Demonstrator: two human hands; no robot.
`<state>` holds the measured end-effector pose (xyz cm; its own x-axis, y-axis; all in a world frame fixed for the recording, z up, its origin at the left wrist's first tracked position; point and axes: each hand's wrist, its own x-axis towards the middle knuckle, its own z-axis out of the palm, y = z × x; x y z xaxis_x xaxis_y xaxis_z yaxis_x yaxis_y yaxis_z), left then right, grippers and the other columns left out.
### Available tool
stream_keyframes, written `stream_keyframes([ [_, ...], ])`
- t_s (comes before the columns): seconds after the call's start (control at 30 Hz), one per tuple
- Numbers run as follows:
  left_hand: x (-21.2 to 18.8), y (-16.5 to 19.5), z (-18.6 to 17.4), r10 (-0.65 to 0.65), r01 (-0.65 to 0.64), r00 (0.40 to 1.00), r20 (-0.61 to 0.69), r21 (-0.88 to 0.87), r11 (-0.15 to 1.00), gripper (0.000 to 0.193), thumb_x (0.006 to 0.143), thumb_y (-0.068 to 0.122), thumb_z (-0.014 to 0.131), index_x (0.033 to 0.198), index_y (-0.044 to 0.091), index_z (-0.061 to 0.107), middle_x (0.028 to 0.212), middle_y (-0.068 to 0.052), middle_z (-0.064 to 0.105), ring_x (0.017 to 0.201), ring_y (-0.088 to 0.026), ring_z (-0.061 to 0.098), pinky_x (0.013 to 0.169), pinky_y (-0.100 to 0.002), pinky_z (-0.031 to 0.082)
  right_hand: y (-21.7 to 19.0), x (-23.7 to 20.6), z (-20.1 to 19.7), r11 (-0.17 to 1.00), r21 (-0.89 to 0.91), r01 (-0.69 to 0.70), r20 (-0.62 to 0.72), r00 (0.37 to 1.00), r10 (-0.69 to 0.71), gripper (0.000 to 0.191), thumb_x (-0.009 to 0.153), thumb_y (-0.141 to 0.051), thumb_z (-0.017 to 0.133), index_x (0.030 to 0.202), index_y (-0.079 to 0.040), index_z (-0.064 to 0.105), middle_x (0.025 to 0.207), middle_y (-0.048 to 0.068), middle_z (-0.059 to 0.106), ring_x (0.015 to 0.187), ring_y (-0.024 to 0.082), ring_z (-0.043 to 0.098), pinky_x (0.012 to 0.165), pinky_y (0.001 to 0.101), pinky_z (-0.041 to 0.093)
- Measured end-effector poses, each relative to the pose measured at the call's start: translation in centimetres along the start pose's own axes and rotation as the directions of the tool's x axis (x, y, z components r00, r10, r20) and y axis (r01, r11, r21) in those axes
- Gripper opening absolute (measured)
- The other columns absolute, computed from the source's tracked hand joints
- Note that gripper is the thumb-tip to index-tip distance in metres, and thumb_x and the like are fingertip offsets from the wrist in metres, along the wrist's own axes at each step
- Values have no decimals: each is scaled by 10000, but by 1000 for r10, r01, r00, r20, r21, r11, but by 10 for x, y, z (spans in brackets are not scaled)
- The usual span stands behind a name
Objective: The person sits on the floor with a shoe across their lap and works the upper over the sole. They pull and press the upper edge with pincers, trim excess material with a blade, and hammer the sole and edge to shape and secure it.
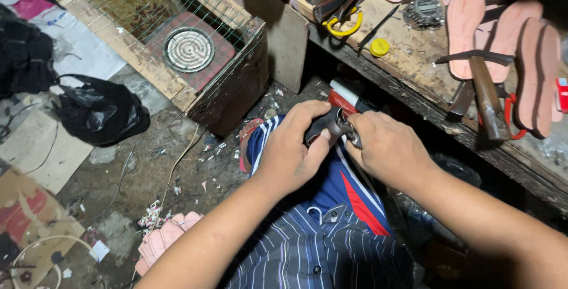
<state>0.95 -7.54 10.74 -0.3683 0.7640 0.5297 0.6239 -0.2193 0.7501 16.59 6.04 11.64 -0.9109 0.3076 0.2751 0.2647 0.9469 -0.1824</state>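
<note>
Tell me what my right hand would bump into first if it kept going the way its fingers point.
The right hand points left at the dark strap piece pinched between both hands, so it would meet that first, then the left hand just behind. Depth is hard to judge.

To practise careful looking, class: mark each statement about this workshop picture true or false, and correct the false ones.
1. Both hands, the left hand and the right hand, grip a small dark strap piece. True.
2. The yellow-handled scissors lie on the floor. False: they lie on the wooden bench.
3. A hammer rests on the bench among pink soles. True.
4. The round coil heater sits in a wooden box covered with wire. True.
5. The black plastic bag hangs from the bench. False: it lies on the floor.
</note>
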Motion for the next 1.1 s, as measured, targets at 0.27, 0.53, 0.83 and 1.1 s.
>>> stream_keyframes([
  [0.27, 2, 7, -28, -302, 306, 930, 210, 14, 952, 367, 988, 254, 581, 1269, 36, 674, 940, -124, 771, 875, -280, 761, 801, -362, 570, -7, -8, 18, 997, 53, 49, 2, 999, -50, 476, 700, -223, 800, 1077, -18, 596, 883, 147, 634, 849, 344, 652, 692, 436, 540],
  [0.53, -4, 16, -22, -389, 390, 884, 260, 53, 919, 387, 953, 253, 577, 1278, 64, 669, 868, -163, 752, 804, -313, 760, 748, -376, 576, -57, -15, -33, 970, -13, -243, 547, 810, 210, 808, 860, -353, 684, 1443, 112, 372, 938, 226, 669, 829, 383, 701, 751, 454, 573],
  [0.83, 2, 9, -21, -387, 369, 895, 222, 118, 922, 372, 924, 228, 569, 1262, 114, 675, 845, -175, 743, 777, -353, 736, 719, -438, 564, -36, 7, -24, 861, 254, -441, 649, 738, 186, 480, 896, -394, 631, 1219, -53, 534, 999, 216, 698, 956, 420, 675, 855, 498, 525],
  [1.1, -5, 19, -2, -252, 215, 948, 195, 191, 958, 379, 911, 215, 596, 1270, 107, 649, 960, -185, 740, 821, -406, 709, 722, -512, 556, -33, 1, -51, 896, 119, -427, 586, 759, 284, 402, 877, -318, 617, 1179, -60, 550, 1000, 218, 694, 1010, 418, 653, 879, 506, 503],
])
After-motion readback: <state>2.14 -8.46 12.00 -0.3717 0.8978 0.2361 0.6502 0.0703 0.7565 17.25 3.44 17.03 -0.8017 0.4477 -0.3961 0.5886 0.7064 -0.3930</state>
